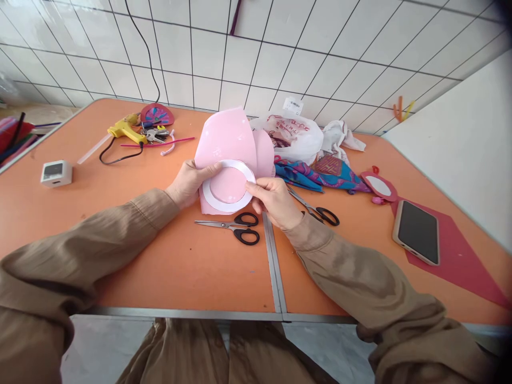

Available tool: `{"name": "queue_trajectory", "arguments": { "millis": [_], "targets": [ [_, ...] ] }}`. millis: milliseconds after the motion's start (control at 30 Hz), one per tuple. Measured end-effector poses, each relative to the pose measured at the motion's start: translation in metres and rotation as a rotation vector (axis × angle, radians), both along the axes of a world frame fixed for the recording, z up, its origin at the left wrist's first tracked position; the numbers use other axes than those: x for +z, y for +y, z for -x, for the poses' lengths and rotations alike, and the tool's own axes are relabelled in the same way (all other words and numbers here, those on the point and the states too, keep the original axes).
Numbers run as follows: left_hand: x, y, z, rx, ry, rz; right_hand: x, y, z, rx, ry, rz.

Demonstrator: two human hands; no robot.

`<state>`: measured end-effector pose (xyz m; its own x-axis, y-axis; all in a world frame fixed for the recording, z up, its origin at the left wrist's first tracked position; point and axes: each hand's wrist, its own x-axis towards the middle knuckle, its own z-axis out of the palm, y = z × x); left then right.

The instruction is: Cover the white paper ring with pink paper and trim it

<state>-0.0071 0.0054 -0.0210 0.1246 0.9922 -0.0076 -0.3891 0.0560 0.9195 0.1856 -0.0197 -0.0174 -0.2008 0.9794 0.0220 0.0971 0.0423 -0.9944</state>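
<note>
My left hand [188, 183] grips a pink sheet [227, 132] along with the left side of a white ring [206, 196], its thumb pressed on the ring's upper left. The ring lies against the sheet, whose pink shows through its middle. With thumb and fingers, my right hand [276, 201] pinches the ring's right edge. Another curved part of pink sheet [264, 153] stands out behind on the right. Just below the hands, black-handled scissors [234, 226] rest on the orange table [160, 272]. A second pair of scissors [314, 207] lies partly behind my right wrist.
Left of the hands are a yellow glue gun [127, 129] with its cord, keys [155, 134] and a small white box [56, 173]. A plastic bag [294, 136] and blue patterned cloth [300, 175] lie behind. A phone [416, 232] rests on red sheet [464, 261] at right.
</note>
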Motion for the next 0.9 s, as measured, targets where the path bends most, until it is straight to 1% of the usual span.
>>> {"name": "queue_trajectory", "arguments": {
  "millis": [133, 300, 700, 900],
  "targets": [
    [0.0018, -0.0020, -0.0024, 0.000, -0.023, 0.048, -0.0008, 0.0008, 0.0002, 0.006, 0.024, 0.024],
    [0.0008, -0.0028, -0.0034, 0.024, -0.007, 0.070, -0.0022, 0.0011, 0.0008, 0.008, 0.011, 0.057],
    [0.0024, -0.0005, -0.0017, 0.044, 0.049, 0.062, 0.0002, 0.0011, 0.0014, 0.036, 0.065, 0.142],
    [0.0012, 0.0005, -0.0008, 0.033, 0.057, 0.054, 0.0001, 0.0016, 0.0023, 0.041, 0.089, 0.169]
  ]
}}
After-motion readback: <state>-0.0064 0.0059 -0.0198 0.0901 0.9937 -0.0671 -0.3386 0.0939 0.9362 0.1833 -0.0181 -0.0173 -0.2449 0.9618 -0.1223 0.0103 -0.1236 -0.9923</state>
